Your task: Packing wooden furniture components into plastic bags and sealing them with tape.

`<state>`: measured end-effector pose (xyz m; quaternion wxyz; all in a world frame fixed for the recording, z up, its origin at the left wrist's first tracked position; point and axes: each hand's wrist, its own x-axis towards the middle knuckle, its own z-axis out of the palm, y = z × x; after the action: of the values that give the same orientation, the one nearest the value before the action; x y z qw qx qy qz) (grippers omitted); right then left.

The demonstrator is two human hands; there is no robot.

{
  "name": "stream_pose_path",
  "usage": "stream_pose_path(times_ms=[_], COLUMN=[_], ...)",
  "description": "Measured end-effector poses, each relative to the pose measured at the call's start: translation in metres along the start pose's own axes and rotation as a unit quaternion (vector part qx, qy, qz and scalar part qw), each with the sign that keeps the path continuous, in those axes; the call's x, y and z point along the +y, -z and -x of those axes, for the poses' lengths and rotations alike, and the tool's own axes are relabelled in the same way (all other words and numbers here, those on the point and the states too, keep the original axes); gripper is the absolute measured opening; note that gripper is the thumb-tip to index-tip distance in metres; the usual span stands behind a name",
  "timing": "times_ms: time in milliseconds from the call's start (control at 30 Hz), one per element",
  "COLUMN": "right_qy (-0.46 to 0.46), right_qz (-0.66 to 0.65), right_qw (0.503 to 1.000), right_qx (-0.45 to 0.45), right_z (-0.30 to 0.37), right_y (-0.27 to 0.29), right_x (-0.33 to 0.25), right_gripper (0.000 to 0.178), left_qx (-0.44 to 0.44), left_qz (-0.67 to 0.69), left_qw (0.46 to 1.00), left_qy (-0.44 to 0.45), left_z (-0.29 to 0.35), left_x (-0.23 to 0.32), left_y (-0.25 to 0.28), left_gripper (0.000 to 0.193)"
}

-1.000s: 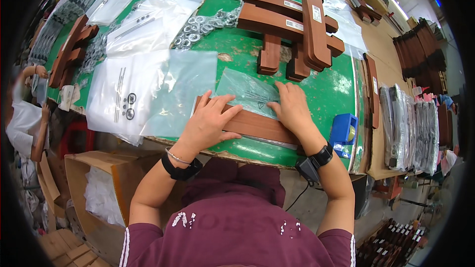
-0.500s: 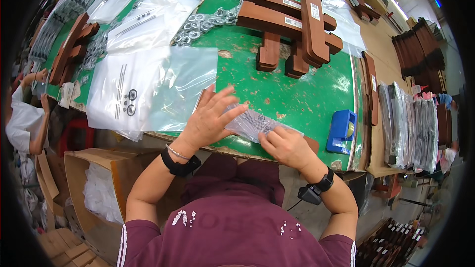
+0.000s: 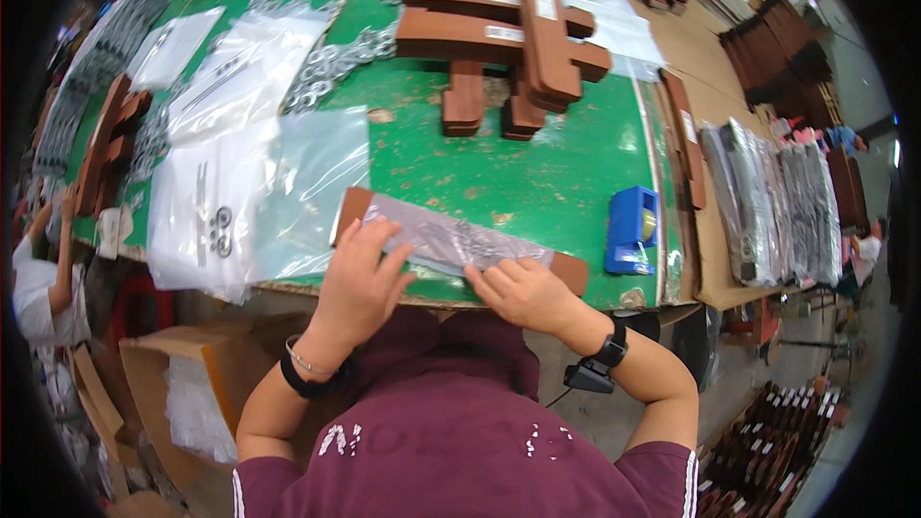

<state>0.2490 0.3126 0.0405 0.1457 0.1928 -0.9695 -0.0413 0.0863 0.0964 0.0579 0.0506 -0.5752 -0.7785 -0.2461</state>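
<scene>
Head view: brown wooden bar [image 3: 571, 273] flat by the near edge of the green counter [image 3: 432, 158], aslant, right end closer to that edge than the left. Clear plastic film [image 3: 422, 227] over the bar's middle stretch, wood bare at both ends; cannot tell whether wrapped right around or only laid on top. Left hand [image 3: 357, 273] at the bar's left part, fingers spread wide, tips on the film. Right hand [image 3: 523, 293] over the right part, fingers bent in narrow at the film's near side; cannot tell whether pinching or just pressing.

For good work, as a judgement: anchor lightly with the left, draw the film snug with the right, smooth from the middle outward, keep it square to the wood. Watch for trapped wrinkles, and for skidding over the near edge.

Writing: dark print on the film, blurred, unreadable. Bolder dark marks on clear bags [image 3: 216, 197] at the near edge, left of the bar. White labels [image 3: 546, 5] on stacked brown bars [image 3: 552, 58] toward the far edge, too small to read. Peeling pale lettering on a maroon shirt [image 3: 432, 480]. Blue tape dispenser [image 3: 624, 230] near the near right corner: no brand made out.
</scene>
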Motion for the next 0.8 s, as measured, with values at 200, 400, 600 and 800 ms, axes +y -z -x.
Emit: stream_pose_path(times_ms=[200,400,600,800], right_qy=[0.001,-0.26,-0.561,-0.646], right_qz=[-0.023,-0.086,0.164,0.101], right_qw=[1.0,0.937,0.809,0.754], right_qx=[-0.011,0.217,0.058,0.057], right_z=[0.006,0.052,0.185,0.201], right_y=[0.003,0.044,0.013,0.005], right_x=[-0.004,0.106,0.262,0.274], right_gripper=[0.009,0.017,0.057,0.043], left_qx=[-0.131,-0.172,-0.181,-0.149], left_qz=[0.048,-0.016,-0.03,-0.025], left_qw=[0.986,0.982,0.981,0.987], left_qy=[-0.092,-0.073,-0.066,-0.045], left_z=[-0.017,-0.011,-0.007,0.005], left_x=[0.04,0.044,0.047,0.043], left_y=[-0.042,-0.049,-0.061,-0.069], left_gripper=[0.081,0.081,0.084,0.093])
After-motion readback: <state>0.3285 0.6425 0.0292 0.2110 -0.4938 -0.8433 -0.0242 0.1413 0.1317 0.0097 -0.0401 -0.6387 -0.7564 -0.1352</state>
